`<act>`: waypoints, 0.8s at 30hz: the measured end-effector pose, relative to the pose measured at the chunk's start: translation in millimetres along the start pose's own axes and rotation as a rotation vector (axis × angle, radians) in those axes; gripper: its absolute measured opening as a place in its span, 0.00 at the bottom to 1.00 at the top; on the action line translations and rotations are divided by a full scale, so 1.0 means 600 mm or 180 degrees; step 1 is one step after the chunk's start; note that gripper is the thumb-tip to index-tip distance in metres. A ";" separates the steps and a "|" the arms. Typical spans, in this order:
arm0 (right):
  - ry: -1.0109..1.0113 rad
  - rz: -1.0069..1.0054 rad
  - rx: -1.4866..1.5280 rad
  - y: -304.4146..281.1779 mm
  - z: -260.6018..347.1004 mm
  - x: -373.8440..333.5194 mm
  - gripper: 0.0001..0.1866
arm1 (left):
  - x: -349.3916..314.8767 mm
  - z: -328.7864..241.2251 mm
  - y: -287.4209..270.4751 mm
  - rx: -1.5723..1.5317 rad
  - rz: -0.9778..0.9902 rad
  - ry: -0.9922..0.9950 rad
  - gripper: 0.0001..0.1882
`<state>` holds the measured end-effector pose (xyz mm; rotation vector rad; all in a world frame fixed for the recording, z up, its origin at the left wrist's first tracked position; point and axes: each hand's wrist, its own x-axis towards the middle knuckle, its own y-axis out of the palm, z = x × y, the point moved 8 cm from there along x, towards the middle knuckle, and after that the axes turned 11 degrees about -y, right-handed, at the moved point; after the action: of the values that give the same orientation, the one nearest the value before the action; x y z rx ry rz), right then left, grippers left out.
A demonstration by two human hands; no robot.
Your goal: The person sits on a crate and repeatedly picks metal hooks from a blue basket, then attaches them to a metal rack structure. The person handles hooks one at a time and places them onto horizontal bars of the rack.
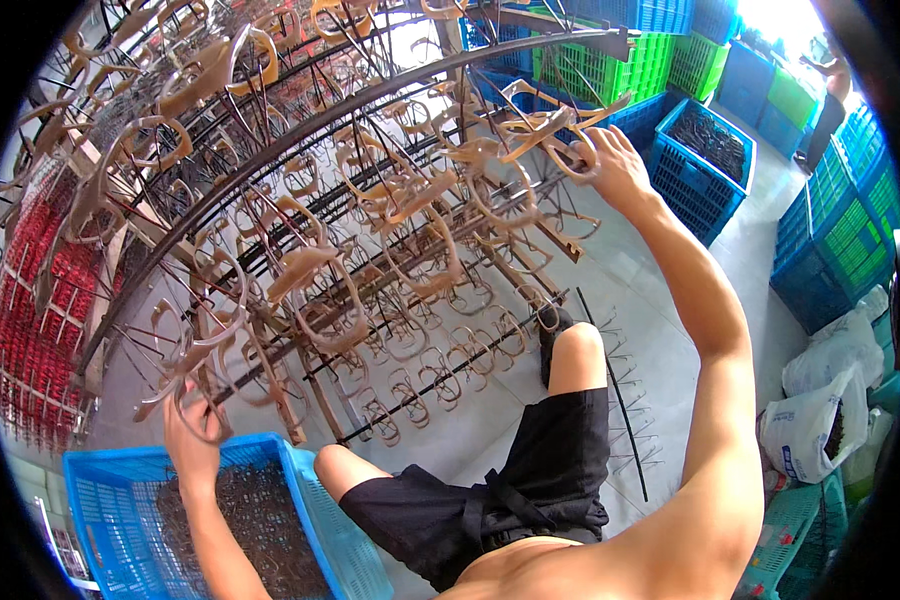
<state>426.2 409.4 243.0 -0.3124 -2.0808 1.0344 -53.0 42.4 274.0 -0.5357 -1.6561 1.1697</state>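
My left hand (196, 435) is closed around the near left end of a dark rack bar (250, 374). My right hand (618, 172) is closed at its far right end, with fingers curled in beside an eyeglass frame (577, 160). The bar slants up to the right between my hands. Brown and tan eyeglass frames (322, 318) hang on thin prongs along it, several of them overlapping, so much of the bar is hidden. Below, another pronged bar (478, 352) carries more frames on a low stand. Part of each hand is hidden by the frames.
A blue crate (175, 452) with thin dark pieces stands by my left forearm. Curved metal rack rails (270, 150) full of frames rise ahead. A bare pronged bar (615, 395) lies by my knee. Crates (835, 230), white sacks (820, 420) and another person (828, 100) are to the right.
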 end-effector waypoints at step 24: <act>0.3947 0.3104 0.1523 0.366 0.011 -1.068 0.19 | 0.081 0.147 0.154 -0.1340 0.1799 -0.2301 0.23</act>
<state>824.4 214.8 -269.1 -1.3656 -0.4735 1.2963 -168.2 81.7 212.2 -0.9661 -2.5045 1.5373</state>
